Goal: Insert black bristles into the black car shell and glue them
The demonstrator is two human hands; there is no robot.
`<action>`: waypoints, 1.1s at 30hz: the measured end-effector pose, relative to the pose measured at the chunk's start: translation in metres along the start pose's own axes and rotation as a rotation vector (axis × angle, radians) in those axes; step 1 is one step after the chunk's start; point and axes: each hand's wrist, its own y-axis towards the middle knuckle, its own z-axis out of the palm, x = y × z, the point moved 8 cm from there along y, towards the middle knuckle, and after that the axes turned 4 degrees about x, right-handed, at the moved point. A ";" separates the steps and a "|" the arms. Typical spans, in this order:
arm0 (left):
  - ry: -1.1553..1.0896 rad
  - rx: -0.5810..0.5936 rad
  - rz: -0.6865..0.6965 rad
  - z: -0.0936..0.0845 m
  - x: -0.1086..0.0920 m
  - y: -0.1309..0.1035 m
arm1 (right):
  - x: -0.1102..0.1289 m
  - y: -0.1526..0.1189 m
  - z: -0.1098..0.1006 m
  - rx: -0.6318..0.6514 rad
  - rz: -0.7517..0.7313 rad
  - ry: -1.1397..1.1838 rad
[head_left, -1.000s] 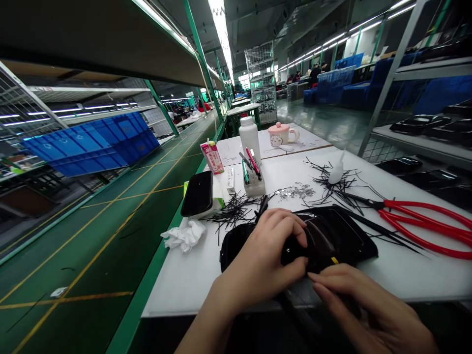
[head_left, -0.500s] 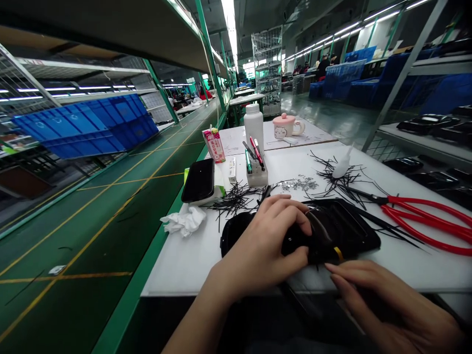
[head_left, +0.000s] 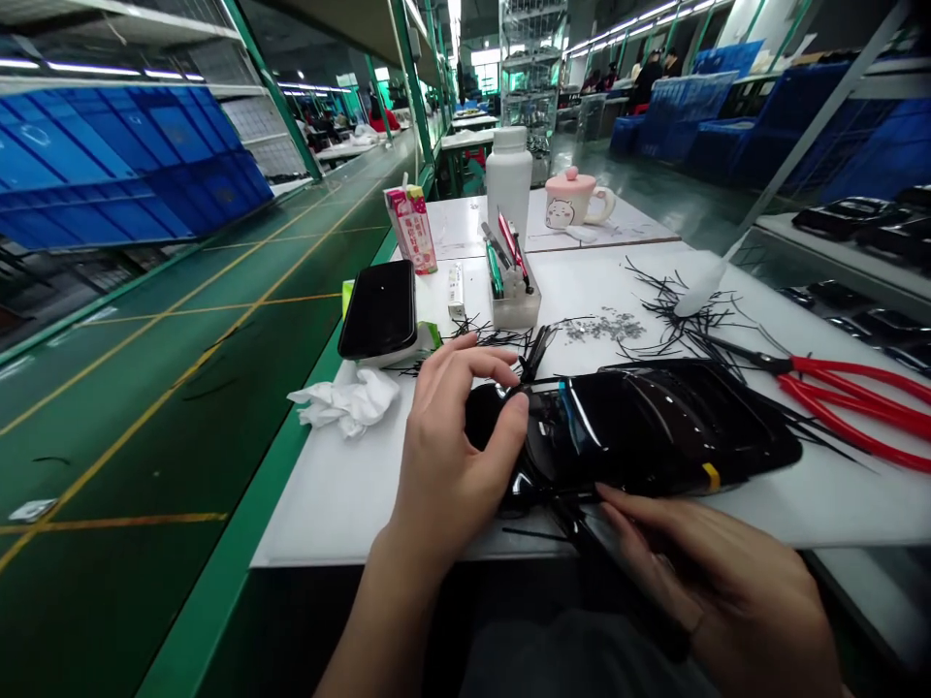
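A glossy black car-shaped body (head_left: 626, 417) lies on the white table, with a small yellow mark on its lower right edge. My left hand (head_left: 458, 436) is closed over its left end, thumb and fingertips curled together on top. Below its near edge is my right hand (head_left: 698, 562), thumb and fingers pinched close to the body. A long dark piece (head_left: 603, 553) runs from the body's edge beneath the right hand; what the fingertips grip is too small to tell. Thin black strips (head_left: 534, 354) stand by the body's far edge.
Red-handled cutters (head_left: 858, 388) and a white nozzle bottle (head_left: 702, 291) lie right. Farther back are a pen holder (head_left: 516, 308), white bottle (head_left: 509, 179), pink-lidded cup (head_left: 574, 202) and drink carton (head_left: 413, 233). Left are a phone (head_left: 378, 308), crumpled tissue (head_left: 349, 402) and green conveyor (head_left: 218, 388).
My left hand has moved left off the body's middle to its left end, uncovering more of the body. My right hand has moved left along the near edge. The view has tilted down.
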 end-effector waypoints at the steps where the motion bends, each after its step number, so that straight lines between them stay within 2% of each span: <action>1: 0.010 0.001 0.008 0.000 -0.002 0.000 | 0.000 -0.001 0.002 0.030 -0.016 -0.006; 5: 0.039 0.014 0.052 -0.001 -0.007 0.001 | -0.006 -0.011 0.007 0.144 -0.034 -0.009; 11: 0.052 0.019 0.092 0.000 -0.011 0.002 | -0.005 -0.006 0.006 0.163 -0.015 -0.008; 15: 0.028 0.014 0.080 0.001 -0.008 0.000 | -0.010 0.002 0.006 0.127 0.119 0.047; 19: -0.072 0.021 0.035 -0.003 -0.005 -0.001 | -0.028 -0.006 0.020 0.265 0.327 0.267; 21: -0.144 0.140 0.044 0.001 -0.013 0.001 | -0.039 -0.019 0.025 0.327 0.485 0.392; 25: -0.170 0.610 0.084 0.033 -0.044 0.005 | -0.060 -0.054 0.029 0.408 0.858 0.722; 27: -0.178 0.757 0.084 0.047 -0.055 0.009 | -0.063 -0.062 0.030 0.474 0.942 0.932; 29: -0.199 0.837 0.090 0.057 -0.062 0.013 | -0.065 -0.060 0.031 0.526 0.966 1.085; 33: -0.276 0.895 0.043 0.070 -0.063 0.020 | -0.076 -0.047 0.029 0.463 0.983 1.214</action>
